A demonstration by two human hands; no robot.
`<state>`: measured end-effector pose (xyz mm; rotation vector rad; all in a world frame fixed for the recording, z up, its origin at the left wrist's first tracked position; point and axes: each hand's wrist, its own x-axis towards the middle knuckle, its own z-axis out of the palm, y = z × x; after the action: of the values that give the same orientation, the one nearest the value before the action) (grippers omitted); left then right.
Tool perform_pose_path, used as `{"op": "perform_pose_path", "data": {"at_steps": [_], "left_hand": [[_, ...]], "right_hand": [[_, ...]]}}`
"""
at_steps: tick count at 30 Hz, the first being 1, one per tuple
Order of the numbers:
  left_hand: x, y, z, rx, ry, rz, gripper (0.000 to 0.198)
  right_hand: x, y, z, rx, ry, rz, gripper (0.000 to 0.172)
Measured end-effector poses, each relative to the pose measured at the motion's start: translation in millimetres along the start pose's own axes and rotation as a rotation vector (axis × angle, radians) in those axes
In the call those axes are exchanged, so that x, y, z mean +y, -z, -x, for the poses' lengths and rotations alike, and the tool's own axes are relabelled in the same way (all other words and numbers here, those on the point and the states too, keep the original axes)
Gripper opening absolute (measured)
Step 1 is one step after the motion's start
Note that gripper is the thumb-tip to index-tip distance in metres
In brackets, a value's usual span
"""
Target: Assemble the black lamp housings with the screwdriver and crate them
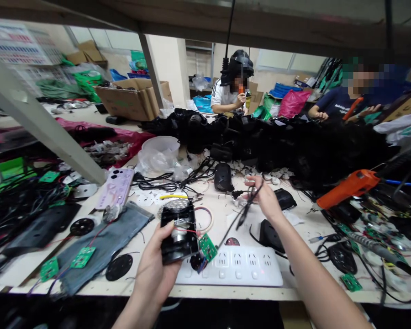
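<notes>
My left hand grips an open black plastic housing with a silvery round part inside. Thin red and dark wires join it to a green circuit board, which hangs over the white power strip. A bundled black cable is in my right hand, which is raised over the middle of the bench. One strand of this cable runs down toward the circuit board. Past my right hand lies a black rounded shell. The exact finger grip on the cable is blurred.
An orange electric screwdriver hangs at right. A soldering iron lies below it. A purple phone and a grey cloth are at left. Black parts pile across the back. Two people work beyond; a slanted post crosses the left.
</notes>
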<state>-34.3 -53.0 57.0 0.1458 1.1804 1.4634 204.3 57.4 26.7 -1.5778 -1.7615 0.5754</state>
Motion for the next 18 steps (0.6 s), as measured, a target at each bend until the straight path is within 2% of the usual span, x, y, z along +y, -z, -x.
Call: {"op": "perform_pose_path", "data": {"at_steps": [2,4,6,10,12,15,18], "left_hand": [[-4,-1.7,-1,-0.03,0.054,0.038,0.011],[-8,-4.9,-1,-0.049,0.096,0.054,0.012],[-12,-9.1,0,-0.071,0.124,0.049,0.013],[-20,-18.3,5,-0.089,0.165,0.023,0.019],[-26,-22.5,11,-0.107,0.198,-0.006,0.025],[-40,-27.2,26,-0.2,0.322,-0.102,0.032],[-62,-27.7,47,-0.352,0.529,-0.239,0.036]], "right_hand": [[-4,17,9,-0.009,-0.084,-0.182,0.057],[-9,32,24,-0.031,-0.208,-0.505,0.055],[-13,43,45,-0.072,-0.261,-0.737,0.05],[-11,57,90,-0.163,-0.269,-0.906,0.048],[-2,64,111,-0.179,-0.228,-0.873,0.061],[13,74,139,-0.179,-0.118,-0.634,0.083],[19,87,164,-0.171,-0.071,-0.332,0.084]]}}
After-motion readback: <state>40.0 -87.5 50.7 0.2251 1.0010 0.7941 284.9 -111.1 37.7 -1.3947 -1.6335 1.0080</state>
